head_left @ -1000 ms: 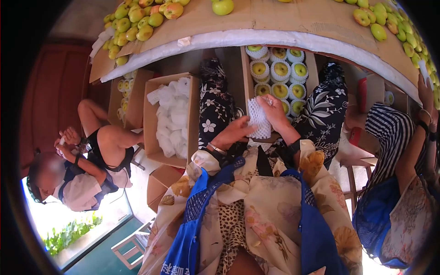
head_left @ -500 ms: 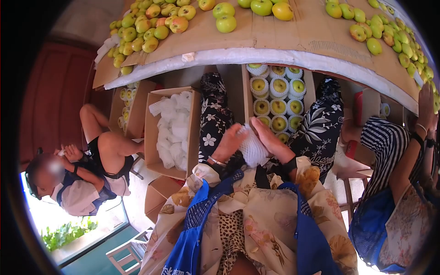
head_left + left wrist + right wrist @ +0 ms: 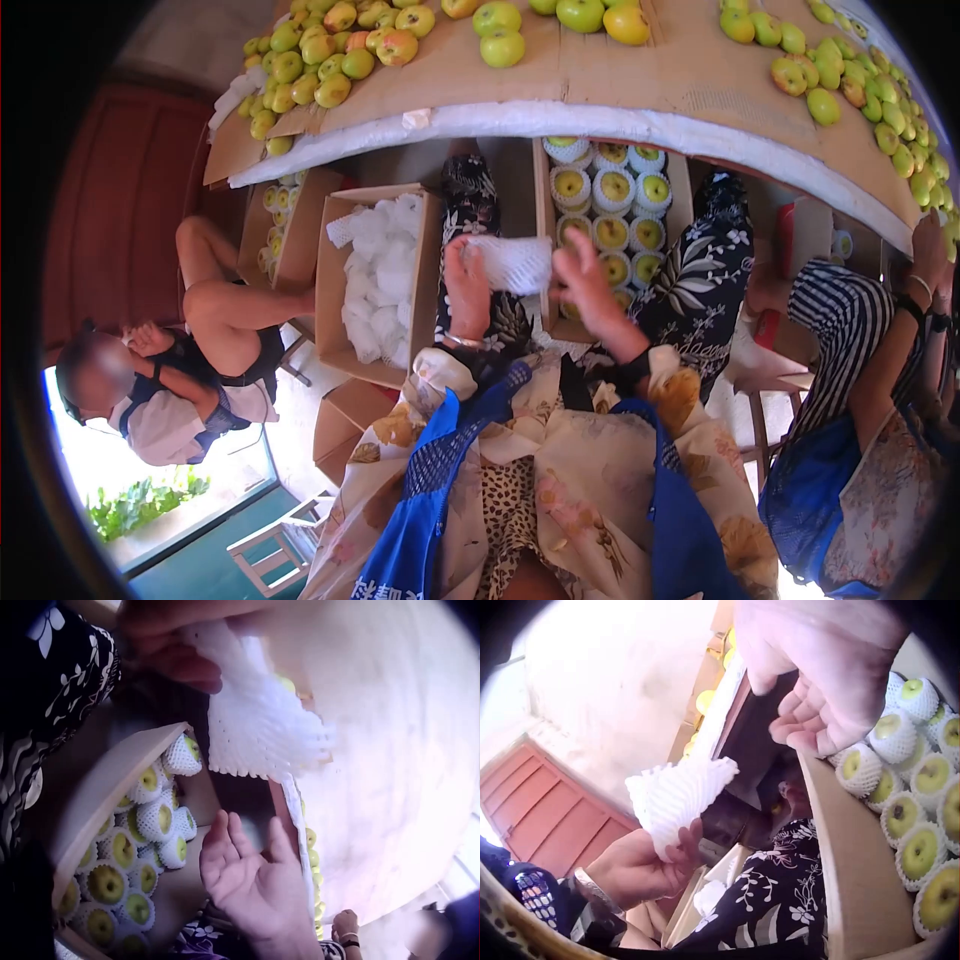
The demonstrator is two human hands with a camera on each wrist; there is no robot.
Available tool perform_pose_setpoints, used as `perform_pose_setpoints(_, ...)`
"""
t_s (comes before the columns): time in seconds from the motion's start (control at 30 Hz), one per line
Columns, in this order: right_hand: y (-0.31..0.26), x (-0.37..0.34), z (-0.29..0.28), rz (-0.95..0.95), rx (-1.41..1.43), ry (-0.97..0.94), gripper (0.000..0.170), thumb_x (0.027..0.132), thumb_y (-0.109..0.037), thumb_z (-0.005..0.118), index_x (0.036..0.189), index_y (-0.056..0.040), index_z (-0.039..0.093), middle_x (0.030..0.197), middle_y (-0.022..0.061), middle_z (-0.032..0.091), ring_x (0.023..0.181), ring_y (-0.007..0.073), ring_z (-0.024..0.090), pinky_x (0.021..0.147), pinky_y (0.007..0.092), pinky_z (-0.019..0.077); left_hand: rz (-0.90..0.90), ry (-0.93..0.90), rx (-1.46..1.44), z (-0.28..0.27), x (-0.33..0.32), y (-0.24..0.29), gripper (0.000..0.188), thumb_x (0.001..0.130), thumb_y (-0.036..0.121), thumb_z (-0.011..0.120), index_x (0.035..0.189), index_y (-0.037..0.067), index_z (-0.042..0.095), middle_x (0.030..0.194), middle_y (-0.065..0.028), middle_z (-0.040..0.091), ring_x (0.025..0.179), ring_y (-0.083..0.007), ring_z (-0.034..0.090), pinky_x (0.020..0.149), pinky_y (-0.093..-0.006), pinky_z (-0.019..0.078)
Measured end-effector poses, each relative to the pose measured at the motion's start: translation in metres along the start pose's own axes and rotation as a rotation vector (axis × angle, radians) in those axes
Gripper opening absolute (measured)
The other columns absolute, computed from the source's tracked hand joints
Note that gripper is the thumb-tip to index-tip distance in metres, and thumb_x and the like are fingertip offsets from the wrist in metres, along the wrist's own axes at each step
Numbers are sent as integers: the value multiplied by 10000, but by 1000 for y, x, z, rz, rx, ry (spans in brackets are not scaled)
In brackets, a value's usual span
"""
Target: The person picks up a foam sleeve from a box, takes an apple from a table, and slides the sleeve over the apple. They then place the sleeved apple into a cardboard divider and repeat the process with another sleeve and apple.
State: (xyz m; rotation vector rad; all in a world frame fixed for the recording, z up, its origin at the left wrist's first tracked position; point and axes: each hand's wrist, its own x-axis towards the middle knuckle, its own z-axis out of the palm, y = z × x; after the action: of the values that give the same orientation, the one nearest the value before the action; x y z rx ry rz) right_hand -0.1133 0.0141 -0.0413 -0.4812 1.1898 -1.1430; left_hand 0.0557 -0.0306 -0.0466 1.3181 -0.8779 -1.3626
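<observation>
In the head view my left hand (image 3: 466,292) pinches one end of a white foam net sleeve (image 3: 514,264), held sideways above my lap. The sleeve looks flat and empty, with a scalloped open end in the left wrist view (image 3: 247,742). My right hand (image 3: 592,295) is just beyond that open end, fingers loosely spread and holding nothing; the right wrist view shows a gap between them. Beneath the right hand stands a cardboard box (image 3: 545,205) of green apples (image 3: 613,187), each in a foam net.
A second carton (image 3: 335,300) full of white foam nets stands at left. The table (image 3: 640,80) ahead bears loose apples (image 3: 397,47) on cardboard. One person (image 3: 190,400) sits at left, another (image 3: 880,400) at right.
The sleeve, earlier between both hands, has moved left and turned from upright to sideways in my left hand. My right hand has let go and drawn away to the right.
</observation>
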Motion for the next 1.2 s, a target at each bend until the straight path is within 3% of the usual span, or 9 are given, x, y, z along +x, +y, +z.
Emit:
perform_pose_setpoints(0.07, 37, 21, 9, -238, -136, 62, 560, 860, -359, 572, 1256, -14, 377, 1056, 108, 522, 919, 155, 521, 796, 277, 432, 409, -63, 488, 15, -11, 5, 152, 911, 94, 461, 1043, 19, 467, 885, -61, 536, 808, -121, 501, 728, -255, 429)
perform_pose_setpoints(0.27, 32, 28, 5, -151, 84, 144, 369, 904, -268, 526, 1133, 18, 481, 949, 68, 566, 843, 118, 525, 733, 241, 426, 422, -136, 503, 28, -28, 12, 146, 911, 120, 465, 1007, 8, 465, 865, -110, 551, 795, -163, 526, 726, -297, 438)
perform_pose_setpoints(0.37, 35, 27, 4, -121, 151, -45, 295, 907, -247, 521, 1054, 9, 520, 826, 19, 569, 729, 88, 520, 660, 223, 424, 417, -105, 459, 31, -26, 13, 164, 909, 126, 462, 1013, -1, 459, 842, -117, 543, 770, -188, 526, 710, -309, 435)
perform_pose_setpoints(0.57, 47, 33, 7, -417, -289, 166, 198, 917, -213, 500, 876, -20, 520, 732, -19, 535, 647, 42, 451, 574, 215, 377, 476, 58, 509, 32, -20, 27, 142, 874, 95, 474, 974, -6, 482, 835, -138, 543, 716, -246, 525, 686, -328, 431)
perform_pose_setpoints(0.63, 49, 37, 6, -328, 70, 136, 181, 911, -205, 512, 842, -37, 506, 682, -30, 498, 619, 41, 417, 551, 219, 354, 561, -89, 649, 26, -17, 24, 104, 859, 90, 483, 896, -5, 505, 826, -148, 534, 701, -292, 516, 669, -353, 426)
perform_pose_setpoints(0.73, 48, 41, 0, -289, 32, 176, 181, 906, -191, 518, 801, -43, 506, 653, -44, 456, 613, 37, 396, 550, 213, 344, 544, -146, 713, 26, -24, 25, 94, 851, 89, 492, 838, -1, 514, 808, -152, 513, 707, -322, 505, 653, -374, 420)
perform_pose_setpoints(0.93, 38, 41, 4, -218, 123, 191, 179, 899, -161, 531, 766, -42, 527, 628, -63, 443, 582, 21, 382, 514, 196, 333, 774, -249, 646, 32, -18, 28, 81, 835, 85, 526, 810, 13, 499, 782, -154, 495, 702, -305, 507, 597, -360, 411)
perform_pose_setpoints(1.07, 30, 29, 18, -307, 1, 127, 120, 885, -126, 545, 807, -37, 531, 617, -63, 466, 567, 11, 390, 496, 185, 328, 735, -102, 700, 30, 6, 39, 121, 853, 89, 520, 762, 12, 497, 689, -135, 493, 599, -262, 506, 543, -343, 404)
perform_pose_setpoints(1.2, -12, 26, 26, -443, -148, 191, 158, 846, -132, 603, 757, -24, 531, 616, -38, 504, 550, 18, 419, 477, 199, 345, 472, -17, 637, 22, 19, 10, 219, 913, 156, 479, 739, 23, 471, 594, -39, 433, 553, -81, 369, 479, -271, 349)
